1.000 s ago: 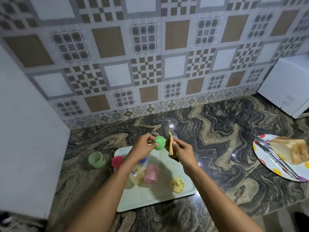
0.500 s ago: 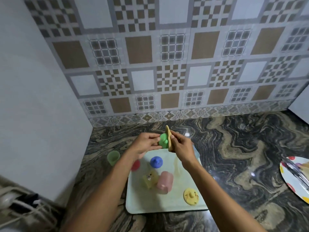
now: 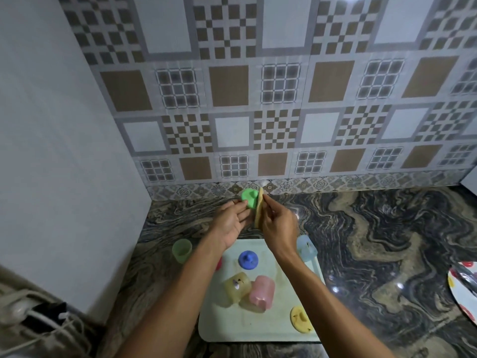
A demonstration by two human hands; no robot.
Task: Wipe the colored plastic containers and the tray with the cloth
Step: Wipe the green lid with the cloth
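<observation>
My left hand (image 3: 231, 222) pinches a green lid (image 3: 249, 197) above the counter, beyond the tray's far edge. My right hand (image 3: 277, 224) holds a tan cloth (image 3: 259, 211) upright against the lid's right side. Below my arms lies the pale tray (image 3: 232, 324). On it are a blue lid (image 3: 248, 259), a yellow container (image 3: 237, 285) and a pink container (image 3: 261, 293) lying side by side, and a yellow lid (image 3: 300, 319). A light blue container (image 3: 305, 248) stands at the tray's right edge. A red piece (image 3: 219, 263) peeks out under my left forearm.
A green cup (image 3: 182, 250) stands on the marble counter (image 3: 374, 241) left of the tray. A dotted plate (image 3: 463, 290) sits at the right edge. White cables (image 3: 23, 316) lie at the lower left, below a plain white wall. The tiled backsplash runs behind.
The view has swung left, so the tray now sits lower and more central. My hands stay together, with the cloth now pressed against the green lid's side.
</observation>
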